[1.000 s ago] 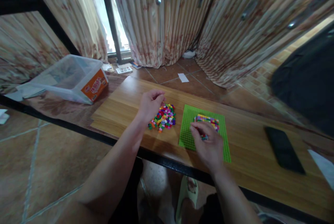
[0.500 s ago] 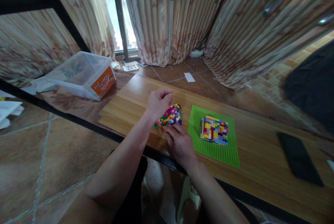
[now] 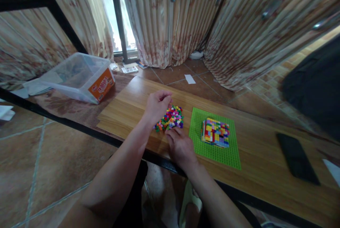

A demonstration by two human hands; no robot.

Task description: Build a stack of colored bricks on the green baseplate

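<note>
A heap of small multicoloured toy bricks [image 3: 174, 116] lies on the wooden table between my two hands. My left hand [image 3: 157, 106] hovers over the heap's left side, its thumb and fingers curled closely together. Whatever those fingers may hold is hidden. At the heap's near edge, my right hand [image 3: 182, 146] rests low with its fingers bent and drawn together; I cannot make out what is in the fingertips. To its right a green baseplate [image 3: 196, 146] lies flat, bearing a thick block of stacked colourful bricks [image 3: 216, 132].
A dark phone-like slab [image 3: 296, 158] lies on the table's right part. Beyond the left end stands a clear plastic box [image 3: 79, 75] with an orange label. The table's dark near edge [image 3: 164, 164] runs below my wrists. Curtains [image 3: 151, 19] hang behind.
The view has shifted slightly, so everything sits a little further left. My right fingertips have drawn back slightly from the heap. My left hand stays over it with almost the same shape.
</note>
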